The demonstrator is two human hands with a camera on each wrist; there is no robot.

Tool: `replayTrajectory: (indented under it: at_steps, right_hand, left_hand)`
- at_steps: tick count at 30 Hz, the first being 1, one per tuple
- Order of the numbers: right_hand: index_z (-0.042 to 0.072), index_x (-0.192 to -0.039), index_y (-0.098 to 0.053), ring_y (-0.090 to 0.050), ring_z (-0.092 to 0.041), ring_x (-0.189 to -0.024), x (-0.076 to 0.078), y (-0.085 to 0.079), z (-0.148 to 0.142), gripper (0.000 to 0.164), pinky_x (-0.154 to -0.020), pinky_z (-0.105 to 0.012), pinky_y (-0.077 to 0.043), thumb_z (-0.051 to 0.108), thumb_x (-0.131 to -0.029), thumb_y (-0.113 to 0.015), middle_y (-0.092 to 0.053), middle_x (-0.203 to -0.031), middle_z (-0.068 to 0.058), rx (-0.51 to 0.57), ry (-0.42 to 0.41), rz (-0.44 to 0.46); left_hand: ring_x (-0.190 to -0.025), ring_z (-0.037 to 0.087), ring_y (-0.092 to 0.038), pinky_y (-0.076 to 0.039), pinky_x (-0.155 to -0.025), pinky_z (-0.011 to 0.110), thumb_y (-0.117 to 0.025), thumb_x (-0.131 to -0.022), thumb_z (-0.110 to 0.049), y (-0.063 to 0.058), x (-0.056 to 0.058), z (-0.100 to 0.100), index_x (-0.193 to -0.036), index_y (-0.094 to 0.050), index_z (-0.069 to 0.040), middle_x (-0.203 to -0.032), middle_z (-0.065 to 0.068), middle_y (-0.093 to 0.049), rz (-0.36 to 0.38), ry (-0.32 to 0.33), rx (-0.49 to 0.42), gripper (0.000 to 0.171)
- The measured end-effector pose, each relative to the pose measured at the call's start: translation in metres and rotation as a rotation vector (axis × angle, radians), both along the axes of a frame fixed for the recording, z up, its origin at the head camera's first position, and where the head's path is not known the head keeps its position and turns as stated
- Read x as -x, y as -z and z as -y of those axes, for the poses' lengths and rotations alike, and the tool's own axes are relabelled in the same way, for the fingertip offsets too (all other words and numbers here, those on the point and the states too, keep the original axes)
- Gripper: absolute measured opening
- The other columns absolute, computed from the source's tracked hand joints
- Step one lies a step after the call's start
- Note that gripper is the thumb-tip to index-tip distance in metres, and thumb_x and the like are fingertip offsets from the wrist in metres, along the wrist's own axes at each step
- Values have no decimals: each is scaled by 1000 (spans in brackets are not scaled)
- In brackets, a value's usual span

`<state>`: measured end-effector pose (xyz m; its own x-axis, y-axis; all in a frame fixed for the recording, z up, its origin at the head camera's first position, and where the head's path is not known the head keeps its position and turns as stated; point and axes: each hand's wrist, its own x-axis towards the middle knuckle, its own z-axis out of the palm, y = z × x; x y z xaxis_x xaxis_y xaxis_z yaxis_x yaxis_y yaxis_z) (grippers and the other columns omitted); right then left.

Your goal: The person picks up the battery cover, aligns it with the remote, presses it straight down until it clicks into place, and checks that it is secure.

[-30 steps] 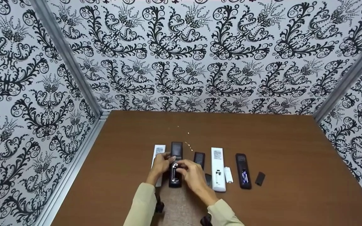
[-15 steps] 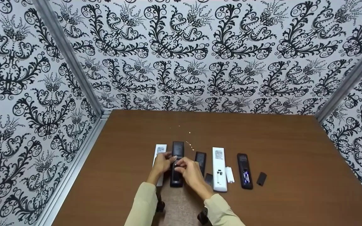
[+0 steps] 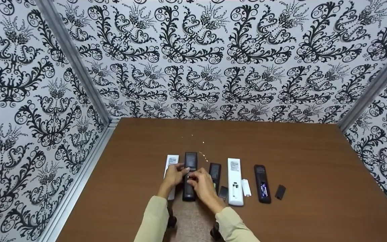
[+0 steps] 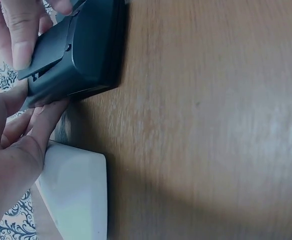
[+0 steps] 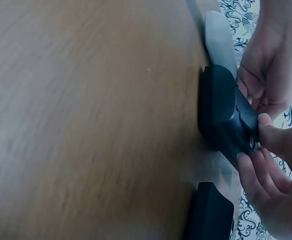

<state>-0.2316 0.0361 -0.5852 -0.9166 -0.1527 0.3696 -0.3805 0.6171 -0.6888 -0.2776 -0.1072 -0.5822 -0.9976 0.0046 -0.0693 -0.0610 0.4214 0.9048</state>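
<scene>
A black remote control (image 3: 190, 160) lies back side up on the table, between both hands. My left hand (image 3: 172, 174) grips its left edge, thumb near the middle of its back. My right hand (image 3: 203, 184) pinches at the battery cover (image 4: 53, 47) on the lower half. One end of that cover stands raised, leaving a narrow gap along its side in the left wrist view. Thumb and fingers of the right hand meet at this raised end in the right wrist view. Beside the left hand, partly hidden by it, lies a white remote (image 3: 172, 159).
To the right lie a smaller black remote (image 3: 215, 171), a dark cover (image 3: 223, 192), a white remote (image 3: 235, 168) with its compartment uncovered, a white cover (image 3: 246, 187), a black remote (image 3: 260, 173) showing batteries (image 3: 264, 189), and a black cover (image 3: 280, 192). Patterned walls (image 3: 193, 60) enclose the table.
The bright, shiny area on the black remote's lower half is now dark, with the cover over it. My right hand has shifted slightly at the cover; the left keeps its grip.
</scene>
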Motion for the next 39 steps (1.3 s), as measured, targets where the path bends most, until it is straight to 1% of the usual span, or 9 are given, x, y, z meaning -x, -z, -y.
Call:
replayTrajectory:
  at_steps: [3,7,13,17,24,27,32,36,39]
  right_hand:
    - [5,-104,-75,-67,-29,-95,-4,3,2,21,-82,-42,-56,10,-83,-79,-62,-104,-10,-26,35,-41]
    - [6,-107,-74,-66,-29,-102,-13,7,7,25,-83,-41,-58,10,-83,-80,-60,-115,-12,-92,72,-133]
    - [4,-103,-76,-64,-27,-103,-21,13,12,23,-80,-39,-57,12,-81,-81,-62,-114,-14,-176,124,-283]
    - [4,-101,-76,-64,-26,-101,-22,14,13,22,-79,-38,-58,13,-82,-81,-63,-112,-14,-193,141,-305]
    - [1,-107,-76,-64,-29,-104,-24,10,15,24,-82,-41,-58,13,-86,-77,-63,-115,-18,-147,127,-186]
    - [0,-110,-75,-64,-31,-107,-27,7,15,27,-83,-42,-58,15,-87,-76,-62,-118,-20,-154,108,-160]
    - [-5,-122,-67,-59,-40,-120,-35,3,16,47,-94,-48,-55,21,-85,-79,-56,-131,-28,-192,59,-75]
    - [-11,-132,-58,-50,-49,-130,-41,1,17,65,-102,-54,-49,27,-84,-81,-45,-143,-36,-173,10,44]
    - [-13,-136,-53,-45,-52,-133,-44,1,19,72,-106,-56,-45,26,-82,-82,-39,-147,-38,-137,-5,106]
  left_hand:
    - [-111,35,-67,-54,-96,45,-67,-95,-10,1,0,-1,-123,-63,14,-116,30,-69,-2,-5,-12,37]
    - [-110,35,-67,-54,-95,45,-67,-95,-10,0,-1,-1,-122,-64,13,-114,30,-70,-14,-11,-4,36]
    - [-111,38,-67,-54,-95,47,-68,-94,-11,-1,-3,0,-121,-64,14,-113,31,-70,-43,-3,40,37]
    - [-110,39,-67,-55,-95,47,-67,-94,-10,-2,-4,0,-120,-64,15,-112,31,-70,-58,9,45,36]
    - [-108,38,-68,-55,-95,47,-67,-94,-9,-2,-4,0,-118,-65,15,-111,31,-71,-60,11,48,35]
    - [-107,37,-68,-55,-94,46,-68,-94,-9,-2,-3,0,-118,-65,15,-110,30,-71,-48,5,51,35]
    - [-102,34,-68,-56,-89,44,-68,-94,-11,-3,-3,-2,-118,-66,13,-107,28,-72,-43,-5,43,34]
    - [-94,29,-69,-57,-84,42,-69,-93,-12,-4,-5,-5,-119,-66,12,-102,25,-73,-34,-22,49,35]
    - [-87,24,-68,-57,-81,38,-70,-92,-11,-5,-6,-8,-119,-67,11,-97,21,-73,-22,-42,59,35]
